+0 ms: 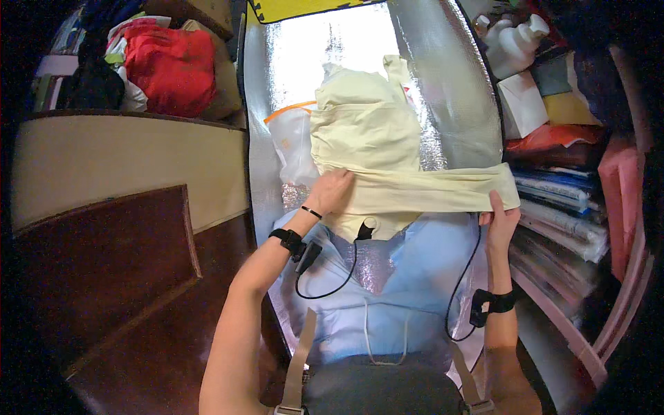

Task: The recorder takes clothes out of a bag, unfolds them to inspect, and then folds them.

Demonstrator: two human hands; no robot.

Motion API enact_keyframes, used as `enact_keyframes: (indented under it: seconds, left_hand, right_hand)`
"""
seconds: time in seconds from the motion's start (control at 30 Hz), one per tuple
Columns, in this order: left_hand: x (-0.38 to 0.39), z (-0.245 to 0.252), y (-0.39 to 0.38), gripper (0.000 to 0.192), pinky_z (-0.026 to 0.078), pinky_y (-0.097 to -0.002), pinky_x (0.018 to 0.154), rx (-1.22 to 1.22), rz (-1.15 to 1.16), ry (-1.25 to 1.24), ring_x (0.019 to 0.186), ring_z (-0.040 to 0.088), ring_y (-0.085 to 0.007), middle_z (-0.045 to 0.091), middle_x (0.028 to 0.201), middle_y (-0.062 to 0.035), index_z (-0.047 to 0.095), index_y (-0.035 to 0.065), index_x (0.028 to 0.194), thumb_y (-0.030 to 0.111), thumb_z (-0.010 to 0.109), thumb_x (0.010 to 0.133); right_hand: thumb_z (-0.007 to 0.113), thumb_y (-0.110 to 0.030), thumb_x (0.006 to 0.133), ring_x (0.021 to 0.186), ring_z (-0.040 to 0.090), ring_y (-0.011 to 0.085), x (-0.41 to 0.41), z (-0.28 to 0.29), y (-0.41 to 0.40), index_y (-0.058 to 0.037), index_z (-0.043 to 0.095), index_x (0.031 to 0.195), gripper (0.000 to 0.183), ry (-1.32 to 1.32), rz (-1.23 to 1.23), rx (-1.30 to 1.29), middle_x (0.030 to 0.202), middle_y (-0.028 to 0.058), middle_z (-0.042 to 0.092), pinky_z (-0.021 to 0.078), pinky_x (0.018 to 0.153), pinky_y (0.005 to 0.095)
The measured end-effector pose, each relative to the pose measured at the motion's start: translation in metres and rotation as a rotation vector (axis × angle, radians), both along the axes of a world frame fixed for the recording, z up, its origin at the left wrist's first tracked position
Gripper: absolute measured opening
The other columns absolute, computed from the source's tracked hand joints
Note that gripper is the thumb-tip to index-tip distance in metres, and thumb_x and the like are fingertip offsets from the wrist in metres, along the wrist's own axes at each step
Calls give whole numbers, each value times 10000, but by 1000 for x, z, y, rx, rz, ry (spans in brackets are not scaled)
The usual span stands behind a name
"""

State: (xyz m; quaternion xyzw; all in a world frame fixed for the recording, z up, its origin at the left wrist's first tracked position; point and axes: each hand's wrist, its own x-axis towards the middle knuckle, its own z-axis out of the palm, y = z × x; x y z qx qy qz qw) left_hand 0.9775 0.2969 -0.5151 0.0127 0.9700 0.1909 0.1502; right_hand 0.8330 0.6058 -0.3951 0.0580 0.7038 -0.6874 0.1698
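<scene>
A pale yellow cloth garment (368,135) lies in front of me, creased across its width. A long, sleeve-like strip (436,189) of it stretches to the right. My left hand (334,191) has its fingers curled on the cloth at the strip's left end; its fingertips are partly hidden. My right hand (500,223) grips the strip's far right end, with the thumb on top of the cloth. Left of the garment, partly beneath it, is a translucent zip bag (293,142) with an orange closure. Another narrow piece of yellow cloth (397,70) sticks out at the far side.
Under everything is a silver foil mat (461,104), bordered by a brown wooden panel (104,249) at left. Stacked plastic-wrapped packets (560,223) and white bottles (513,44) stand at right. Cables (332,297) run from black wrist-strapped devices (477,308). My blue trouser legs (425,275) flank the near mat.
</scene>
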Motion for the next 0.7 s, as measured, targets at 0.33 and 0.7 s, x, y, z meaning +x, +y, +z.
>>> enact_keyframes:
  seconds: [0.33,0.7]
  left_hand:
    - [3,-34,-1,350,444,-357,683,787,362,-268,816,549,-223,528,1006,-133,528,88,1076,243,485,766]
    - [-3,0,-3,358,428,-301,602,169,721,279,629,516,-155,543,669,-100,524,16,877,253,675,654]
  right_hand:
    - [486,-175,734,641,568,312,50,-48,-58,-14,591,679,199,566,1121,1069,704,180,588,450,581,387]
    - [484,-137,765,691,560,170,-110,-230,-94,29,577,894,230,9,406,368,765,104,612,441,637,271]
